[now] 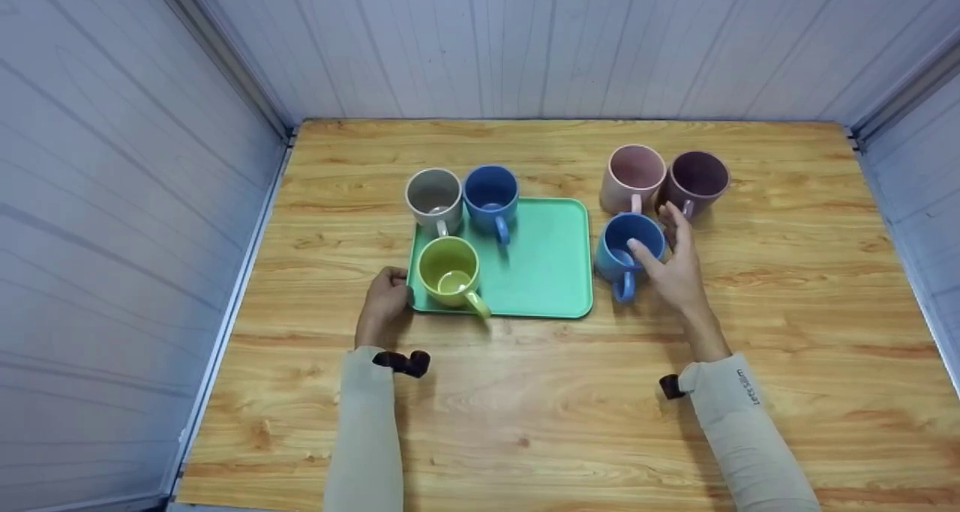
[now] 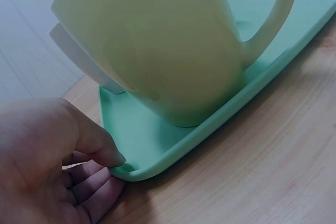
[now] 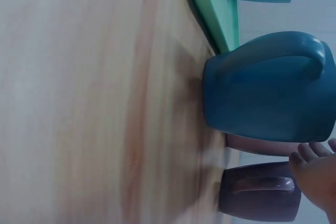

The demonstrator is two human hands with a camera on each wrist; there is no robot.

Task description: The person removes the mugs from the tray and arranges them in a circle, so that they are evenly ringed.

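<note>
Pale sleeves (image 1: 366,437) cross the near part of the wooden table (image 1: 517,422). The left hand (image 1: 388,294) pinches the near left corner of the green tray (image 1: 551,253), thumb over the rim. Just inside that corner stands the yellow mug (image 1: 448,272), its handle reaching over the tray's near edge. The right hand (image 1: 679,272) is loose, fingers spread at the right side of the light blue mug (image 1: 619,253), thumb over its mouth; whether it touches cannot be told. This mug sits upright just beside the tray's right edge. Farther off, the grey mug (image 1: 435,197) occupies the tray's far left corner, with the dark blue mug (image 1: 491,193) beside it at the far edge. Toward the table's far edge, right of the tray, stand the pink mug (image 1: 619,193) and purple mug (image 1: 699,178).
</note>
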